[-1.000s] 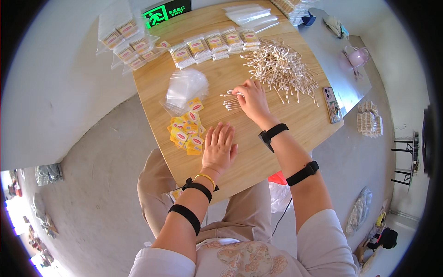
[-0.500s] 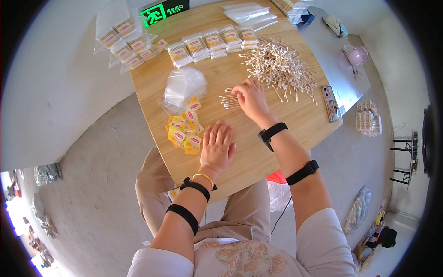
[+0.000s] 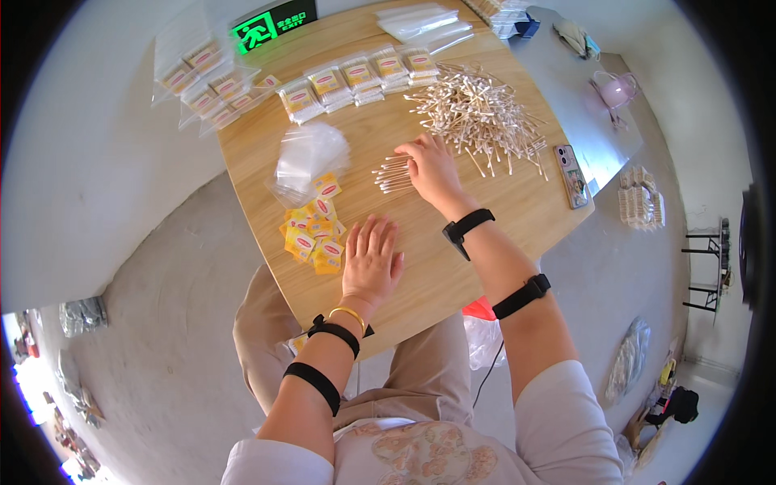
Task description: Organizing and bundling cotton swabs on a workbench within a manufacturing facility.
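Observation:
My left hand [image 3: 371, 260] lies flat, palm down, on the wooden table [image 3: 453, 267], fingers together, just right of a pile of small yellow label cards [image 3: 314, 234]. My right hand [image 3: 432, 168] rests on the table with fingers spread, its tips touching a small bundle of cotton swabs [image 3: 394, 173] lined up side by side. A large loose heap of cotton swabs [image 3: 477, 117] lies just beyond and to the right of that hand. A stack of small clear plastic bags [image 3: 309, 155] sits above the yellow cards.
Rows of filled swab packets [image 3: 356, 79] line the table's far edge, with more packets [image 3: 212, 83] at the far left. A phone [image 3: 571, 175] lies near the right edge. Clear bags [image 3: 424, 20] sit at the back. A green lit sign [image 3: 273, 24] stands behind the table.
The view has shifted slightly. My right hand has stayed at the small swab bundle with its fingers moving a little; my left hand has kept still, flat on the table.

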Action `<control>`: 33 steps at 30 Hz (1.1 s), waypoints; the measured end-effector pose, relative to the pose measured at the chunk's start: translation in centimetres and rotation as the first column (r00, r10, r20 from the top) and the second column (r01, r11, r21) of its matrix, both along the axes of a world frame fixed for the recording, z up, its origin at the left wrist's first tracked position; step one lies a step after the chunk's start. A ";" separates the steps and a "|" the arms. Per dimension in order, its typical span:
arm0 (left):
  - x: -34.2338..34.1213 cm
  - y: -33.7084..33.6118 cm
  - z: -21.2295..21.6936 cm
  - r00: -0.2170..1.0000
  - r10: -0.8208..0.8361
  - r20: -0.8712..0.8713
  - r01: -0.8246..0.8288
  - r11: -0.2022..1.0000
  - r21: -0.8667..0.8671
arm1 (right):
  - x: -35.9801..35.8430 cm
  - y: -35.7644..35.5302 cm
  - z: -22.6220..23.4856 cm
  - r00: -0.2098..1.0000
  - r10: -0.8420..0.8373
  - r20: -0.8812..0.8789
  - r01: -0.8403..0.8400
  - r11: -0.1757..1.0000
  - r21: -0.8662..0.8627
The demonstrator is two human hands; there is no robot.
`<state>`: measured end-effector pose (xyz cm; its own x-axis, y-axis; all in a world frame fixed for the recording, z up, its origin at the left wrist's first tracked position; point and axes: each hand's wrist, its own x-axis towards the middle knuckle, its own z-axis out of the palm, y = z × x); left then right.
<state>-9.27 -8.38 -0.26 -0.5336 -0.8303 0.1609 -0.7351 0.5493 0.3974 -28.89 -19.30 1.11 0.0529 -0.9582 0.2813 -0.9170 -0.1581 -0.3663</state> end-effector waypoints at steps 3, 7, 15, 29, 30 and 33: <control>-0.2 0.0 0.0 1.000 0.000 0.002 0.000 1.000 -0.004 | 0.0 0.2 -0.5 1.000 -0.005 -0.020 0.005 1.000 -0.010; -0.1 0.0 -0.2 1.000 0.003 0.014 -0.003 1.000 -0.007 | 0.6 1.4 -0.3 0.998 0.045 0.035 -0.046 0.998 0.043; -0.1 0.0 0.1 1.000 -0.011 0.004 0.011 1.000 -0.013 | -7.7 4.1 0.4 0.905 -0.423 0.030 0.424 0.905 -0.019; -0.4 0.0 -0.1 0.999 -0.015 0.030 0.016 0.999 -0.037 | -11.2 6.9 -1.9 0.728 -0.678 0.101 0.670 0.735 0.100; -0.4 0.0 -0.2 0.999 -0.015 0.033 0.016 0.999 -0.037 | -11.3 7.1 -1.9 0.728 -0.678 0.102 0.671 0.735 0.101; -0.1 -0.1 -0.2 0.999 -0.015 0.044 0.017 0.999 -0.034 | -11.1 8.6 -2.1 0.748 -0.658 0.087 0.644 0.751 0.144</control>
<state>-9.41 -8.44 -0.42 -0.5538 -0.8162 0.1648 -0.7426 0.5736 0.3458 -40.01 -10.67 -1.01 -0.6229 -0.7690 0.1435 -0.7288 0.5037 -0.4638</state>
